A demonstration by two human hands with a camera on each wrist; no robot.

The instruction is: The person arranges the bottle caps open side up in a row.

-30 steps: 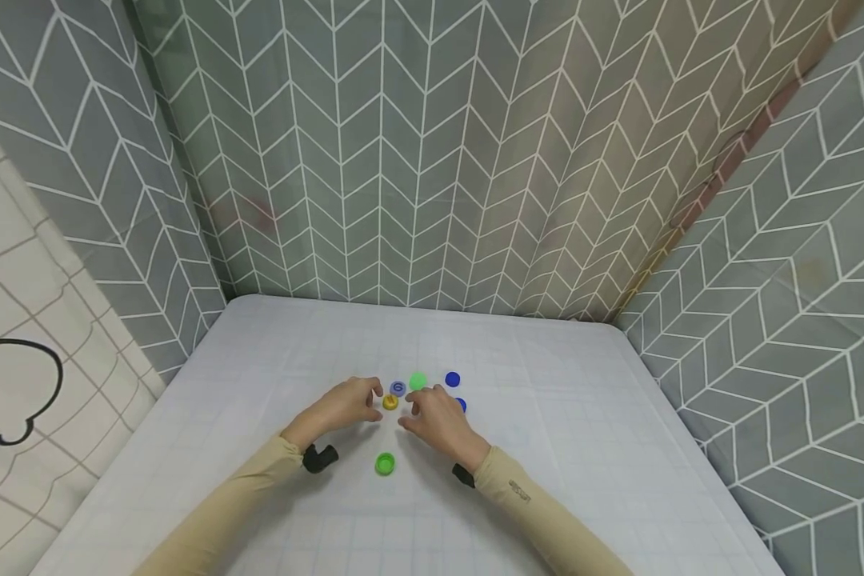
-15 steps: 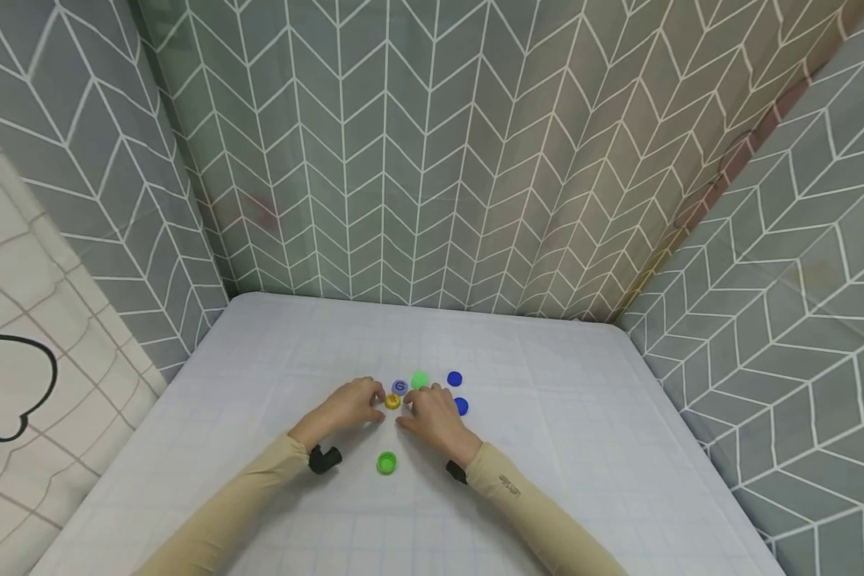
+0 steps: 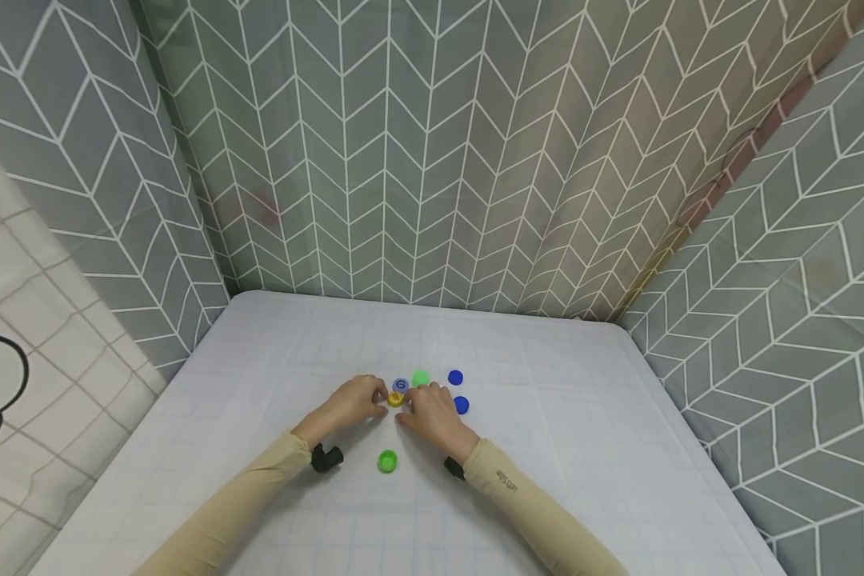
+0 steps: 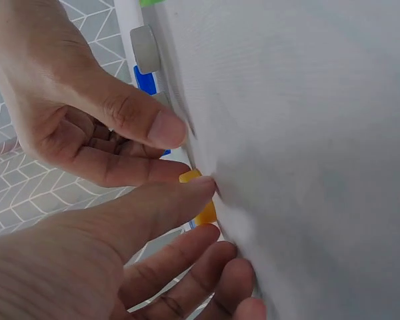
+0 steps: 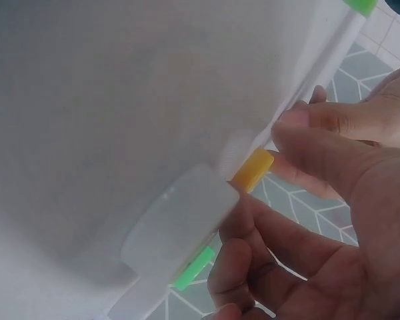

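A yellow bottle cap (image 3: 395, 398) sits on the white table between my two hands. My left hand (image 3: 353, 400) is at its left, the index fingertip right at the cap's side and the thumb apart in front. From the right, my right hand (image 3: 435, 416) brings its index fingertip (image 5: 237, 200) close to the other side, with its thumb away from the cap. Both hands have loosely bent fingers. Just behind stands a pale blue-violet cap (image 3: 401, 386) with a dark mark on top. In the left wrist view, the fingers partly cover the yellow cap.
A light green cap (image 3: 421, 378) lies behind the right hand. Two dark blue caps, one farther back (image 3: 456, 377) and one nearer (image 3: 462, 405), are to its right. A green cap (image 3: 387, 462), hollow side up, lies nearer the body. Patterned curtains (image 3: 418, 160) enclose the table.
My left hand has edged right, closing in on the yellow cap. The right hand has shifted slightly left, uncovering more of the nearer dark blue cap. The head view has shifted a little.
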